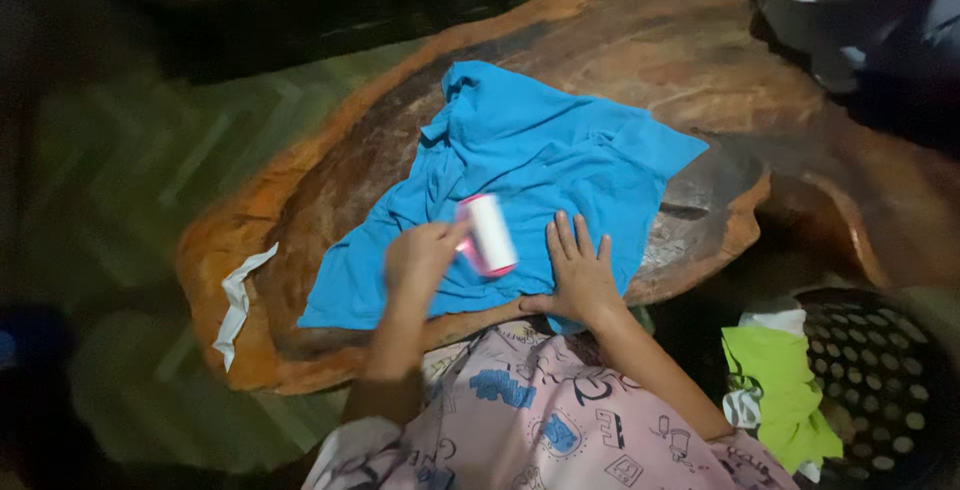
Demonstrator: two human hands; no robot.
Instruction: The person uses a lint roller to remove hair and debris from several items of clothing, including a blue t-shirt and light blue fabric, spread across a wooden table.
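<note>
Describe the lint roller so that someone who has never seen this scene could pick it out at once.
Start at the big slab-like wooden table and find the bright blue garment spread over it. Near the cloth's lower edge, the left hand holds a lint roller, just left of the flat right hand. It is the only white cylinder with pink ends; everything around it is soft fabric.

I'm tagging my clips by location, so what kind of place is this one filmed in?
Probably a room at home, during laundry care. A blue garment lies spread on a rough wooden slab table, the left hand runs a lint roller over it, and a dark perforated laundry basket holds clothes.
</note>
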